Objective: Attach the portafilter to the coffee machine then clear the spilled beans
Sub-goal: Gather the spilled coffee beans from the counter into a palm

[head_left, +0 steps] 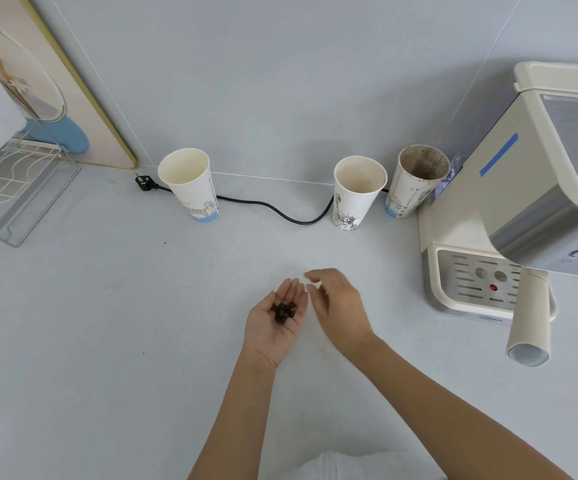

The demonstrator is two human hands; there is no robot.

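Left hand (275, 320) palm-up, beans (283, 310) in it, right hand (338, 304) just beside.

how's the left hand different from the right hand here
The left hand lies palm up, cupped, with a small pile of coffee beans in it; the right hand is turned palm down, fingers loose, and looks empty. The right hand reaches slightly farther forward. Both are bare, over the grey counter.

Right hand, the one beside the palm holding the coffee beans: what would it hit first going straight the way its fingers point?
Probably nothing soon: the right hand points up-left over bare grey countertop; depth is unclear.
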